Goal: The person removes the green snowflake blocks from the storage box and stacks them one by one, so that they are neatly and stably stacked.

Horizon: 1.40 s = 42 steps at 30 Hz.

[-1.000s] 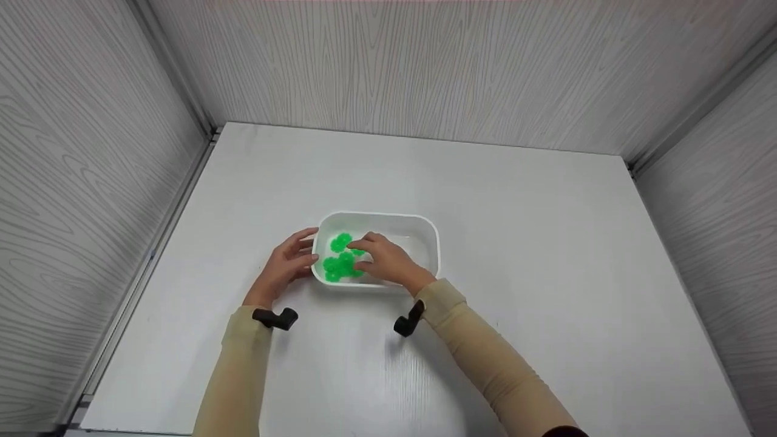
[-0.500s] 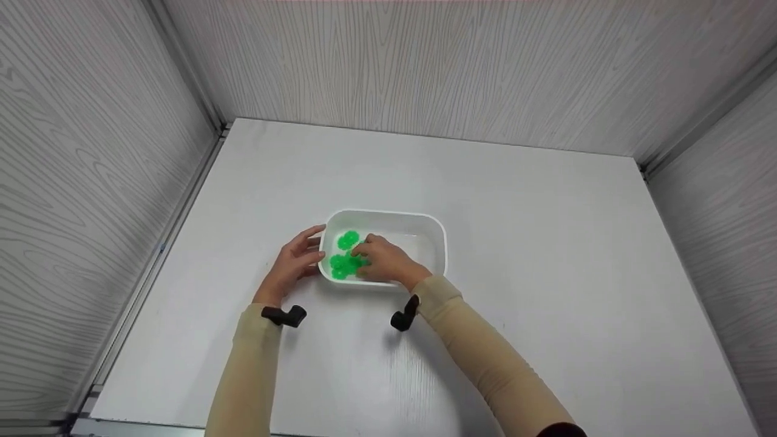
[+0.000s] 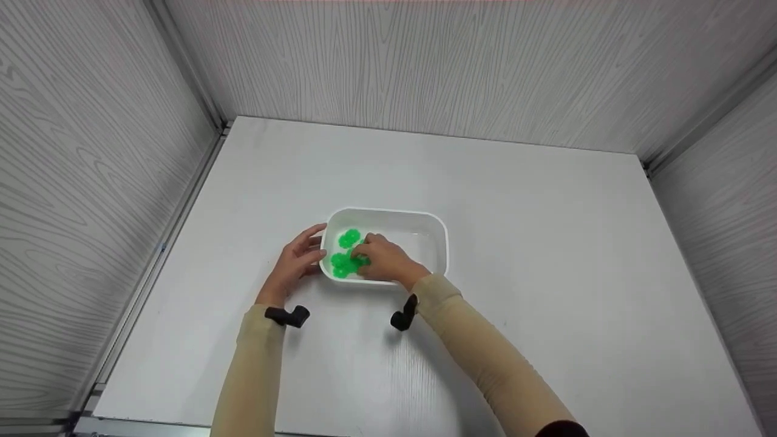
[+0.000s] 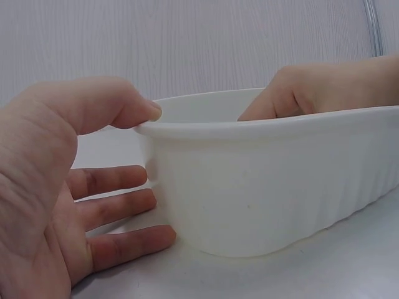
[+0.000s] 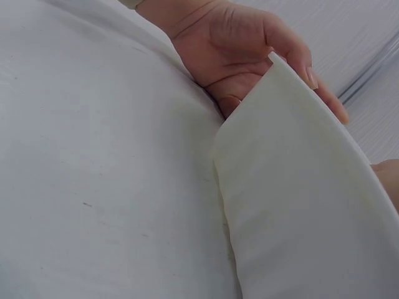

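Note:
A white plastic tub (image 3: 423, 246) stands on the table, with several green flower-shaped pieces (image 3: 341, 266) at the left of its floor. A smaller green group (image 3: 349, 238) lies toward the back left inside. My left hand (image 3: 294, 264) grips the tub's left end. In the left wrist view, its bent thumb (image 4: 134, 111) lies over the rim, and the other fingers touch the outer wall. My right hand (image 3: 390, 261) reaches inside with curled fingers at the green pieces. Its fingertips are hidden behind the wall in both wrist views; whether a piece is pinched is unclear.
The white table (image 3: 546, 243) spreads around the tub on all sides. Wood-grained panels (image 3: 425, 67) rise at the back, left and right. A black camera mount (image 3: 288, 316) sits on the left wrist, and another black mount (image 3: 403, 313) on the right.
The view has shifted a little, so the tub and hands sit slightly farther right in it. My right thumb and fingers have drawn closer around the green pieces. The left hand keeps its hold.

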{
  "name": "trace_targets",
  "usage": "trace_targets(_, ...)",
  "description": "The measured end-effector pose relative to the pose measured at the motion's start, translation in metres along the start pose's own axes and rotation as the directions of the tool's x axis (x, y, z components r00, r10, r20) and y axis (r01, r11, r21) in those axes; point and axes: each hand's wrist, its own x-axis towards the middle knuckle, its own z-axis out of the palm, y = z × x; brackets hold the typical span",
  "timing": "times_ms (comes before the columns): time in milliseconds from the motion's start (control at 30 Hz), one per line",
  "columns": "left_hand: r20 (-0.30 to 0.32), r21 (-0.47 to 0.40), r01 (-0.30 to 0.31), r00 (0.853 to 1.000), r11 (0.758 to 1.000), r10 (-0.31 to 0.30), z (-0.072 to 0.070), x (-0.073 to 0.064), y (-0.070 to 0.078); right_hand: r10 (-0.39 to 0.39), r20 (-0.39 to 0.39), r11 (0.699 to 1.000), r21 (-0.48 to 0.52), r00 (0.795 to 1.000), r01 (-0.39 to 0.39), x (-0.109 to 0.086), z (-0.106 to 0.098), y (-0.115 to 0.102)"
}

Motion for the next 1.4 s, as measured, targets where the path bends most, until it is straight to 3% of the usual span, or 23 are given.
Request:
trace_targets(267,0.037,-0.011,0.010,0.999,1.000,-0.009,0.007,-0.011,0.020,-0.002,0.010,1.000,0.012,1.000,0.002,0.000,0.000,0.000)
trace_targets(667,-0.002,-0.007,0.023,1.000,1.000,-0.023,0.003,-0.002,0.001,-0.030,0.012,0.999,0.016,0.999,0.030,0.001,0.000,0.001)
trace_targets(1100,0.004,-0.007,-0.009,1.000,1.000,0.009,0.002,-0.002,-0.001,0.020,-0.054,0.997,0.070,0.998,-0.016,-0.003,-0.011,-0.001)
trace_targets(1400,0.006,-0.006,-0.005,1.000,1.000,0.005,0.002,-0.001,0.000,0.013,-0.091,0.993,0.120,0.996,-0.002,-0.013,-0.017,0.005)
